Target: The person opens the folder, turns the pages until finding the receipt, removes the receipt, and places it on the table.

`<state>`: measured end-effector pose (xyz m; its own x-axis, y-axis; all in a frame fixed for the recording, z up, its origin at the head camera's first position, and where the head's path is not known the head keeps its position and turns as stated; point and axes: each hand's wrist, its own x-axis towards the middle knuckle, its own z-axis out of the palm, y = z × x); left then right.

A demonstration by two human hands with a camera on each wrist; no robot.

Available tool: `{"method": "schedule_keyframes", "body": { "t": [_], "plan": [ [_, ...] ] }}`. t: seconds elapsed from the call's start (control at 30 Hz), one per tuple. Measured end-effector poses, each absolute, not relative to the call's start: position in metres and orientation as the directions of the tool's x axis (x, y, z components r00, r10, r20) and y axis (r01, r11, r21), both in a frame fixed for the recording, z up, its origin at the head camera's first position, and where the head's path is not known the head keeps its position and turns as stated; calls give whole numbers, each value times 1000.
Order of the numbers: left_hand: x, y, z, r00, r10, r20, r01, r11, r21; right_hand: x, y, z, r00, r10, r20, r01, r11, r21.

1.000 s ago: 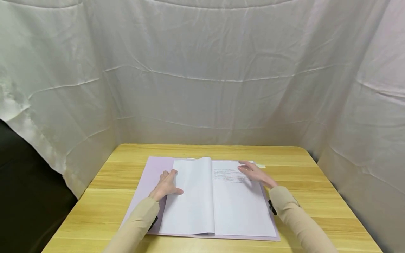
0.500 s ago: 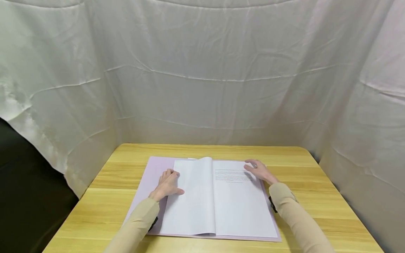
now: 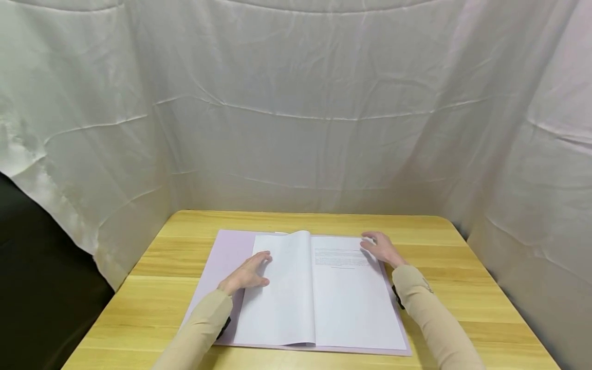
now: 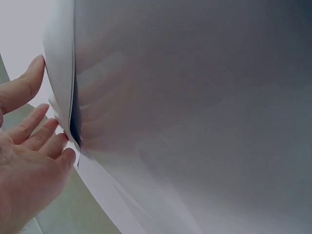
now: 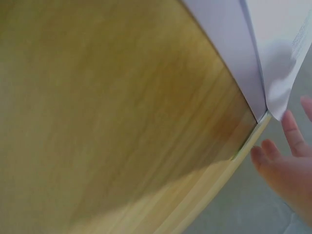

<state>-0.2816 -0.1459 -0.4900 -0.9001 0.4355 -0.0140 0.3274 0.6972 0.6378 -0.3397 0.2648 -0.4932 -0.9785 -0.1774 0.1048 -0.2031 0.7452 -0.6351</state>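
A lilac folder (image 3: 233, 249) lies spread on the table, with white paper sheets inside. The turned left-hand sheet (image 3: 282, 308) bulges up along the middle fold. Lines of small print run across the top of the right-hand sheet (image 3: 356, 308). My left hand (image 3: 247, 272) is over the left sheet's outer edge, thumb and fingers apart. In the left wrist view, its fingertips (image 4: 59, 139) are right at the paper edges. Loosely bent, the fingers of my right hand (image 3: 380, 247) are at the right sheet's top corner; the right wrist view shows them close to that paper corner (image 5: 278, 105).
Under the folder is a wooden table (image 3: 462, 298) with rounded far corners. Grey-white cloth (image 3: 296, 128) hangs behind it and along both sides. Something black (image 3: 41, 277) fills the lower left. A small white tab (image 3: 280, 233) sticks out past the folder's top edge.
My right hand has shifted right and slightly away, to the sheet's top corner, covering the pale tab there. The left hand's fingers have straightened and reach farther right over the sheet.
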Motion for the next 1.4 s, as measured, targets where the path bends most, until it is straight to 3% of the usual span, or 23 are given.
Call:
{"method": "schedule_keyframes", "body": {
  "t": [0.2,0.67,0.97,1.4],
  "plan": [
    [-285,-148,-491,-878,477,-41,349,696,627,-343,266,-494,-975,-119,187,-211,751,-626],
    [-285,-150,-492,-846,521,-113,331,679,655,-345,265,-494,-990,83,111,-20,706,-708],
    [-285,-147,-494,-844,525,-113,353,700,621,-341,271,-498,-992,73,101,-28,658,-752],
    [-285,-147,-494,-843,527,-103,358,694,625,-338,272,-497,-994,59,93,-25,703,-710]
  ]
}}
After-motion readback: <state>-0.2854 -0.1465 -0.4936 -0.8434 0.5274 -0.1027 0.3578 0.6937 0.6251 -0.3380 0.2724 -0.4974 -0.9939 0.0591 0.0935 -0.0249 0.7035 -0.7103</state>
